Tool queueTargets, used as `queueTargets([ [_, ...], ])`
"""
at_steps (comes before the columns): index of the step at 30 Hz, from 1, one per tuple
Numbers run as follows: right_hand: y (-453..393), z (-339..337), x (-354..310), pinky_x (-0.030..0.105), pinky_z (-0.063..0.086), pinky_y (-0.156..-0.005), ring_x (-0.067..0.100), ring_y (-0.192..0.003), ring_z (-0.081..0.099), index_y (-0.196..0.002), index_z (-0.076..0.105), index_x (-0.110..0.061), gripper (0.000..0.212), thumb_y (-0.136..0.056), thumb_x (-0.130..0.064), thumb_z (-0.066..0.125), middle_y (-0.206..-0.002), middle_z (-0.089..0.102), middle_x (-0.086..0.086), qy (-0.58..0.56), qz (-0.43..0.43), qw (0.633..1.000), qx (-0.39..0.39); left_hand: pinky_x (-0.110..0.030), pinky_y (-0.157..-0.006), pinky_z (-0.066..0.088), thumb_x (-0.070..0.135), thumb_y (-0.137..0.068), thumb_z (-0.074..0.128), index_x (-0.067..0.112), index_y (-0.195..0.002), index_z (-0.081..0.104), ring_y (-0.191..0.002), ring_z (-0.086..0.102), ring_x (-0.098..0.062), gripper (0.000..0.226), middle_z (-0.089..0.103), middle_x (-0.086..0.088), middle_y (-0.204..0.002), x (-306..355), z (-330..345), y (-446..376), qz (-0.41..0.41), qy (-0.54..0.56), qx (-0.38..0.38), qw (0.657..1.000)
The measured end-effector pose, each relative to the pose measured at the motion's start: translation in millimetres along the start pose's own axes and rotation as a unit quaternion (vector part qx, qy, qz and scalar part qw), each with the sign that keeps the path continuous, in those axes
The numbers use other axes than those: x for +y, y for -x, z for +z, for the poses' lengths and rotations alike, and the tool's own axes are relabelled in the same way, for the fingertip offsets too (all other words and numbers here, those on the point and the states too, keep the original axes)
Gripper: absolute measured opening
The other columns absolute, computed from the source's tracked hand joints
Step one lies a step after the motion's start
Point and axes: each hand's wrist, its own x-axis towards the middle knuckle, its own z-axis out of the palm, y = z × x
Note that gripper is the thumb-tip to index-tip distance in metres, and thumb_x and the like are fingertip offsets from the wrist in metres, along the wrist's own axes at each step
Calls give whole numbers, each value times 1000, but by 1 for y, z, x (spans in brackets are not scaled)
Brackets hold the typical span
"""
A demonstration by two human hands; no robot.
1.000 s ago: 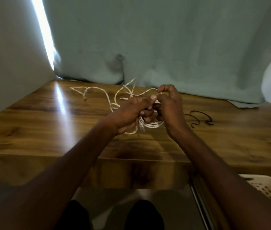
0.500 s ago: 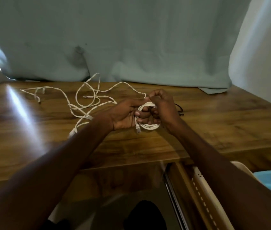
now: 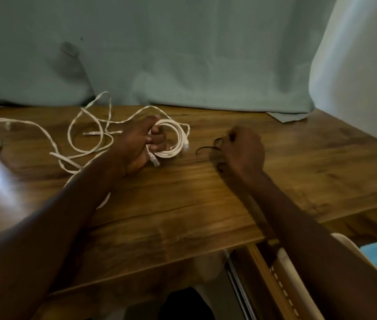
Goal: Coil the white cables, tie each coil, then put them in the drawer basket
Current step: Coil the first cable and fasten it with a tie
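Head view: left hand (image 3: pixel 136 144) grips white coil (image 3: pixel 173 140) just above the table (image 3: pixel 206 204), right hand (image 3: pixel 243 151) curled on a black tie (image 3: pixel 206 148) beside it, loose cables (image 3: pixel 86 135) to the left, basket (image 3: pixel 344 245) low right; risk: w/ one-handed grip coil may spring open before it's tied.

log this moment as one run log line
step: tie first coil | left hand: grips white cable coil | right hand: at black tie on table | loose white cables: uncoiled
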Motion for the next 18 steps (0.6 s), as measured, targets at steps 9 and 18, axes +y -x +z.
queueTargets([
  [9, 19, -2, -30, 36, 46, -72, 33, -97, 66, -105, 65, -13, 19, -98, -31, 63, -104, 69, 9, 118, -43, 989, -83, -22, -42, 36, 19, -108, 43, 15, -75, 40, -43, 26, -9, 34, 36, 6, -52, 17, 8, 19, 70, -2, 65, 995],
  [18, 56, -36, -147, 25, 51, -65, 12, -71, 66, -100, 69, -17, 13, -88, -12, 70, -86, 74, -1, -645, 96, 703, -285, -24, -49, 31, 25, -110, 42, 15, -74, 44, -44, 29, -10, 38, 33, 5, -52, 111, -66, 111, 274, 66, 198, 939],
])
